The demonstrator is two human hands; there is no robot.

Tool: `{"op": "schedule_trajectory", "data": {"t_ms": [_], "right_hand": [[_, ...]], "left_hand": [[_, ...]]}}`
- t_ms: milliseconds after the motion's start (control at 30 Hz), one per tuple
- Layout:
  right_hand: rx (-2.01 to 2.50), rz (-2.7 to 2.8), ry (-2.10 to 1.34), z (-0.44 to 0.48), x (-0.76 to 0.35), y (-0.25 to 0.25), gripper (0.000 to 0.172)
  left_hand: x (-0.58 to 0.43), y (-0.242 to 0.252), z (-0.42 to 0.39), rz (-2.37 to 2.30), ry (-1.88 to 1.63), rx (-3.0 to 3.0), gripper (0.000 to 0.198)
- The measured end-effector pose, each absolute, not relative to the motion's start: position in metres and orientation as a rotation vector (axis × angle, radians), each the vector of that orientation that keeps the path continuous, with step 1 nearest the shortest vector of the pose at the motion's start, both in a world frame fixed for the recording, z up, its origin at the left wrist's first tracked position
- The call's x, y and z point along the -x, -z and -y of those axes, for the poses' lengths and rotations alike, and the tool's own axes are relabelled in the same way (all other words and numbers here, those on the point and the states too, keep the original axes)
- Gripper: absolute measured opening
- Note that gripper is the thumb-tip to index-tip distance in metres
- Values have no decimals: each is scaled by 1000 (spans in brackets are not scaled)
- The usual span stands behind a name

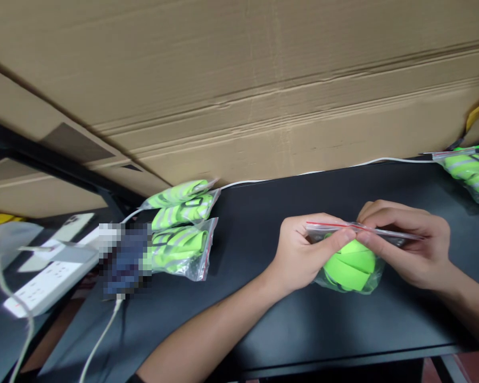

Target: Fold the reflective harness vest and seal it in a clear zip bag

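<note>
A clear zip bag (pixel 370 287) with a red line along its top edge hangs between my hands over the dark table. Inside it is a rolled bright green strap or band (pixel 349 265). My left hand (pixel 303 250) pinches the top edge from the left, thumb in front. From the right, my right hand (pixel 415 244) pinches the same edge, its thumb close to the left thumb near the middle of the seal. The fingers behind the bag are partly hidden.
Several bagged green reflective rolls (pixel 179 247) lie to the left, another bagged roll (pixel 473 173) at the far right. A white power strip (pixel 51 276) with cables sits left, beside a blurred-out dark object (pixel 125 263). Cardboard (pixel 263 106) stands behind the black table (pixel 255 229).
</note>
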State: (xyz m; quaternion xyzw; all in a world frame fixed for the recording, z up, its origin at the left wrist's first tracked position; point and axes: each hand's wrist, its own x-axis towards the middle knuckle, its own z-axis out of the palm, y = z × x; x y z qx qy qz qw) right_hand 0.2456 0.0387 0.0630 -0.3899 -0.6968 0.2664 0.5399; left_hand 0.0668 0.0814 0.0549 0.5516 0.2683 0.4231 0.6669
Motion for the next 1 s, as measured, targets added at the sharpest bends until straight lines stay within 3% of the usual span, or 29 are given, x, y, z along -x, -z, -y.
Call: {"op": "schedule_trajectory", "data": {"t_ms": [533, 633, 833, 1000], "right_hand": [[1104, 1869, -642, -56, -289, -67, 4], [1160, 1844, -620, -58, -294, -67, 10], [1157, 1839, -997, -65, -307, -59, 15], [1149, 1922, -845, -70, -309, -55, 14]], "left_hand": [[-29, -68, -131, -548, -396, -1579, 24], [-27, -71, -134, -541, -359, -1699, 24], [-21, -64, -143, -564, -304, -1683, 29], [-29, -55, -137, -577, -429, -1753, 32]]}}
